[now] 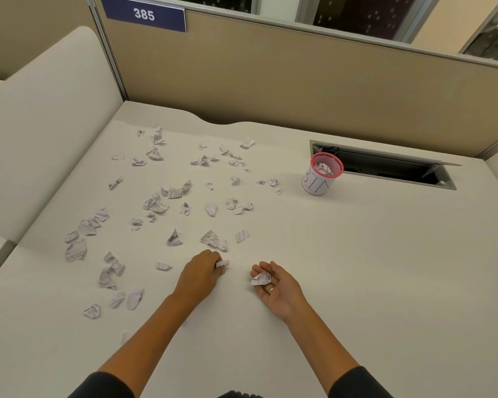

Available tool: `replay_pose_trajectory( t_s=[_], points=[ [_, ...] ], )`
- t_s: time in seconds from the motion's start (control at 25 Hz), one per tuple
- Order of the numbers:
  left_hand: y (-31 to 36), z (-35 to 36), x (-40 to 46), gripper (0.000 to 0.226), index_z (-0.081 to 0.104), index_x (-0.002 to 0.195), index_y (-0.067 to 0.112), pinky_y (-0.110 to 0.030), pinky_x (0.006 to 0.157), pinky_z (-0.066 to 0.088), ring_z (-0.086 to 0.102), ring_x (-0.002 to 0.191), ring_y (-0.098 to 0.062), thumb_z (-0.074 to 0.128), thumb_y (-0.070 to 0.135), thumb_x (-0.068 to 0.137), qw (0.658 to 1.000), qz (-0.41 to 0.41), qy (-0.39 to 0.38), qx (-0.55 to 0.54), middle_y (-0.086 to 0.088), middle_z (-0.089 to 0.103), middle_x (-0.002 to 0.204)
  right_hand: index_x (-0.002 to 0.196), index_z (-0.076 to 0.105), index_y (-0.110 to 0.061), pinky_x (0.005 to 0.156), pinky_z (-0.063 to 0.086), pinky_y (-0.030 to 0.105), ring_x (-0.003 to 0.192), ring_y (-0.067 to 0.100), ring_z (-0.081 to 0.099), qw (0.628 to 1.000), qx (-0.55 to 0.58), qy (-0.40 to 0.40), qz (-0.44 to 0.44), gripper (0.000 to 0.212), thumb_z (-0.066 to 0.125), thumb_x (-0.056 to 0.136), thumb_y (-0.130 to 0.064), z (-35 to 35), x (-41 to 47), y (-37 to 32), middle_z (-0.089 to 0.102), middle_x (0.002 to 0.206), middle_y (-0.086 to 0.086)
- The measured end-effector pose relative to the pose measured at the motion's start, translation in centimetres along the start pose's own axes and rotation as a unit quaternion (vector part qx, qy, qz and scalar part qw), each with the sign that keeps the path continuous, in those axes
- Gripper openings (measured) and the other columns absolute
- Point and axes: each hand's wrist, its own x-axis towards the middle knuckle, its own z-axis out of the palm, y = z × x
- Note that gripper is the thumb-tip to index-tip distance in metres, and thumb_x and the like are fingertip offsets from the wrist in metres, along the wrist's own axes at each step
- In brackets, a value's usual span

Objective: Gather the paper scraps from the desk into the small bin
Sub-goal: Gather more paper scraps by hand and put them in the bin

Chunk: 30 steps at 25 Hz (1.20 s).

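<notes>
Dark sleeves (104, 384) frame the bottom edge, and two bare forearms reach out from them over the white desk (357, 268). On the near middle of the desk the left hand (203, 271) lies knuckles up, its fingers curled and pinching a small white paper scrap (222, 264) that sticks out past the fingertips toward the right. Just to its right, and not touching it, the right hand (273, 285) lies palm up with a ring on one finger; its fingers are loosely curled around a crumpled scrap (260, 278), which sits in the cup of the fingers near their tips, the thumb beside it.

Many more paper scraps (167, 196) lie scattered over the left and middle of the desk, from the near left corner up toward the back edge. The closest ones, a crumpled pair (214, 239), lie just beyond the left hand's knuckles.

Well away from both hands, to the right and farther back, stands the small bin (319, 178), a white cup with a pink mesh rim and letters on its side. It stands upright and already has some crumpled paper inside. Right behind it a dark rectangular slot (385, 165) opens in the desk. A tan partition (270, 81) runs along the back, with a blue sign (144, 14) reading 385 at its upper left.
</notes>
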Motion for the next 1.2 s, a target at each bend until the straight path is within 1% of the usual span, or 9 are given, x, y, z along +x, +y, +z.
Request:
replay_pose_trajectory(
  t_s=[0.16, 0.32, 0.44, 0.56, 0.72, 0.84, 0.96, 1.08, 1.2],
  points=[
    [1.4, -0.5, 0.1, 0.018, 0.062, 0.073, 0.007, -0.019, 0.056, 0.039, 0.056, 0.061, -0.015, 0.064, 0.022, 0.084, 0.989, -0.057, 0.013, -0.135, -0.004, 0.063, 0.066, 0.092, 0.064, -0.003, 0.076, 0.052, 0.033, 0.076, 0.022, 0.071, 1.0, 0.0, -0.002, 0.0, 0.023, 0.05, 0.095, -0.021, 0.1, 0.2, 0.0, 0.075, 0.078, 0.011],
    [3.9, -0.7, -0.3, 0.01, 0.07, 0.081, 0.013, -0.02, 0.063, 0.054, 0.063, 0.061, -0.007, 0.07, 0.023, 0.081, 0.929, -0.079, -0.054, -0.358, -0.006, 0.068, 0.075, 0.093, 0.064, -0.002, 0.078, 0.054, 0.035, 0.086, 0.024, 0.067, 1.0, -0.006, -0.011, -0.002, 0.024, 0.052, 0.094, -0.022, 0.4, 0.5, 0.3, 0.075, 0.079, 0.011],
    [5.5, -0.2, -0.7, 0.008, 0.069, 0.087, 0.015, -0.021, 0.066, 0.051, 0.061, 0.065, -0.006, 0.068, 0.02, 0.081, 0.965, -0.033, -0.065, -0.251, -0.003, 0.069, 0.079, 0.091, 0.068, 0.0, 0.069, 0.057, 0.033, 0.077, 0.022, 0.07, 0.999, -0.001, -0.038, 0.008, 0.031, 0.053, 0.093, -0.027, 0.6, 0.5, 0.5, 0.074, 0.084, 0.013],
    [6.0, 0.4, -0.9, 0.025, 0.068, 0.103, 0.02, -0.026, 0.075, 0.048, 0.058, 0.078, -0.011, 0.068, 0.02, 0.078, 0.989, 0.024, -0.08, -0.12, 0.001, 0.067, 0.091, 0.081, 0.071, 0.003, 0.059, 0.058, 0.029, 0.069, 0.024, 0.072, 0.997, 0.035, -0.064, 0.021, 0.039, 0.052, 0.094, -0.029, 0.7, 0.6, 0.5, 0.073, 0.085, 0.019],
    [4.9, -0.3, -0.4, 0.039, 0.06, 0.119, 0.02, -0.025, 0.075, 0.043, 0.053, 0.079, -0.011, 0.068, 0.028, 0.082, 0.995, 0.021, -0.028, -0.093, 0.002, 0.061, 0.101, 0.095, 0.064, 0.005, 0.06, 0.06, 0.03, 0.076, 0.028, 0.071, 0.998, 0.055, -0.031, 0.022, 0.027, 0.055, 0.093, -0.021, 0.4, 0.9, 0.2, 0.073, 0.082, 0.019],
    [2.1, -1.2, 0.2, 0.033, 0.06, 0.118, 0.016, -0.022, 0.071, 0.035, 0.054, 0.084, -0.013, 0.063, 0.026, 0.087, 1.0, -0.016, 0.012, -0.019, -0.002, 0.057, 0.108, 0.093, 0.062, 0.006, 0.059, 0.061, 0.033, 0.07, 0.028, 0.072, 0.998, 0.057, -0.022, 0.024, 0.022, 0.054, 0.093, -0.014, 0.3, 1.1, -0.1, 0.073, 0.078, 0.02],
    [-0.3, -1.3, 0.1, 0.026, 0.062, 0.11, 0.015, -0.022, 0.07, 0.034, 0.056, 0.093, -0.019, 0.063, 0.025, 0.086, 0.999, -0.046, -0.018, 0.017, -0.004, 0.054, 0.102, 0.09, 0.063, 0.004, 0.06, 0.061, 0.031, 0.068, 0.025, 0.073, 0.999, 0.031, -0.023, 0.025, 0.019, 0.054, 0.092, -0.012, 0.4, 1.2, -0.2, 0.073, 0.076, 0.018],
    [-0.8, -0.5, -0.2, 0.023, 0.058, 0.099, 0.015, -0.025, 0.067, 0.033, 0.05, 0.086, -0.02, 0.067, 0.028, 0.082, 0.998, -0.023, -0.063, 0.019, 0.0, 0.046, 0.092, 0.09, 0.063, 0.003, 0.062, 0.061, 0.03, 0.068, 0.024, 0.073, 0.999, 0.01, -0.022, 0.022, 0.018, 0.053, 0.093, -0.012, 0.4, 1.3, -0.1, 0.073, 0.076, 0.016],
    [-0.7, -0.1, 0.1, 0.02, 0.057, 0.094, 0.013, -0.026, 0.066, 0.033, 0.046, 0.08, -0.019, 0.065, 0.029, 0.083, 0.997, -0.006, -0.061, 0.046, 0.0, 0.044, 0.091, 0.091, 0.063, 0.003, 0.062, 0.061, 0.03, 0.07, 0.024, 0.073, 1.0, -0.003, -0.022, 0.017, 0.018, 0.053, 0.093, -0.013, 0.4, 1.3, 0.0, 0.074, 0.079, 0.016]
  ],
)
